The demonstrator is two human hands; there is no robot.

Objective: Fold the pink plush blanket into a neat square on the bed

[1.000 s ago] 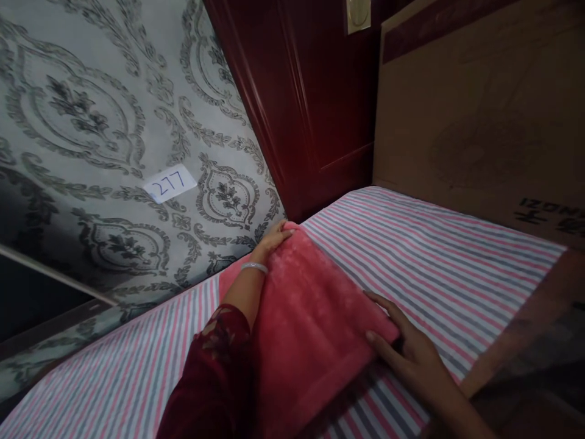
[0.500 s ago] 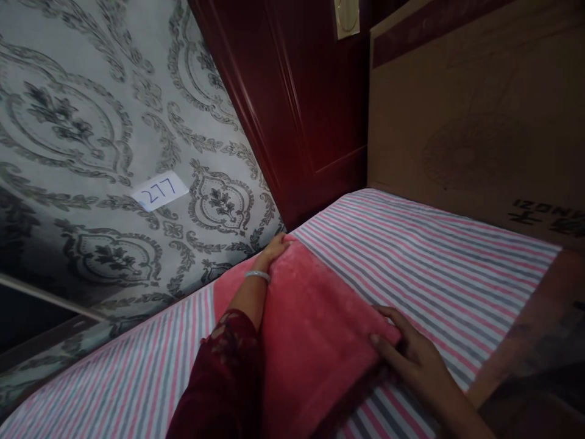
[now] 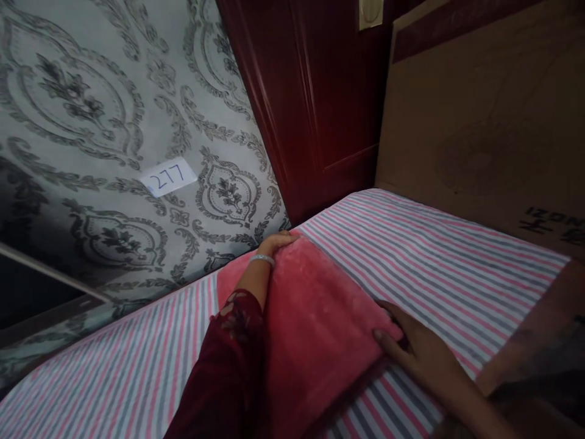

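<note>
Probably light, limp, soft — pink plush cloth (image 3: 320,317) lying on striped sheet (image 3: 425,256); best held by corners. Right hand (image 3: 418,341) pinches one, thumb above; left hand (image 3: 276,241) rests at far corner — fingertips unclear, grip uncertain.

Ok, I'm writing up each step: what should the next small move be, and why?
Perhaps draw the right hand slightly outward to tighten the pink cloth: that hand grips one corner, while the left hand rests at the far end of the same edge.

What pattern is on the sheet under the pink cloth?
The sheet has pink, grey and white stripes; the head view shows it best.
</note>
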